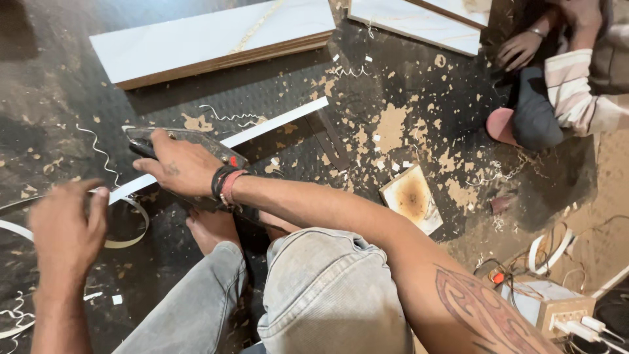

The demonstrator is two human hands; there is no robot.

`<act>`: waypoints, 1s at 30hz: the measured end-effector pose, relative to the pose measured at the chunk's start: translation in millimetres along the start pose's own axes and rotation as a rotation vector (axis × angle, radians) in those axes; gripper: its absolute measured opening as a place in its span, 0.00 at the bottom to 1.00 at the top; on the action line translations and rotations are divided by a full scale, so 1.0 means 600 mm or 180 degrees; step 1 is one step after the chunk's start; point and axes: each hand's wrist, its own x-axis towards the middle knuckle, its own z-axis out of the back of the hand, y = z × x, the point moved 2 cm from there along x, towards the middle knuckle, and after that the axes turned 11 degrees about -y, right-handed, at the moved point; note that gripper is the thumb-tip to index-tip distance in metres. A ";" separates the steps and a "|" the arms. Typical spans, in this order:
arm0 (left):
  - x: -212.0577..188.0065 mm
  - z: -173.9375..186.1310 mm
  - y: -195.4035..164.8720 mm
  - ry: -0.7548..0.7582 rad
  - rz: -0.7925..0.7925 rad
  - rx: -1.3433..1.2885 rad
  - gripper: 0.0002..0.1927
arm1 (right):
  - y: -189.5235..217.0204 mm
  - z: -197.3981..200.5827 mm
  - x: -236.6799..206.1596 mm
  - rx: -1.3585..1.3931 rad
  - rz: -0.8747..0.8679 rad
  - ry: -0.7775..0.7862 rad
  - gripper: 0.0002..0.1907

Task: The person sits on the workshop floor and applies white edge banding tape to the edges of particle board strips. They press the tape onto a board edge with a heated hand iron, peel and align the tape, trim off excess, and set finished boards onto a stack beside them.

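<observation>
The right hand (180, 167) clamps its fingers over a dark hand plane (190, 154) on the floor's near left. The left hand (65, 233) pinches the white edge-banding strip (275, 122), which looks thin, light and bendy, best held close to the tool.

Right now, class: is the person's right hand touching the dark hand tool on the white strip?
Touching: the head view shows the right hand pressed flat on the dark hand tool.

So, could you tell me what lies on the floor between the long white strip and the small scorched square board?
In the head view, between the white strip and the scorched board lie a dark flat bar and scattered chips.
</observation>
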 end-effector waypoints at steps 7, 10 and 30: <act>-0.056 -0.066 0.046 -0.0110 0.0154 -0.0528 0.13 | -0.004 -0.003 0.002 0.0055 -0.0024 0.0036 0.31; -0.051 -0.064 0.043 -0.0094 0.0135 -0.0534 0.10 | -0.005 -0.006 0.002 -0.0013 -0.0075 0.0076 0.32; -0.021 -0.074 0.030 -0.0053 -0.0542 0.0080 0.15 | -0.178 0.228 0.022 -0.1215 0.0252 -0.0471 0.16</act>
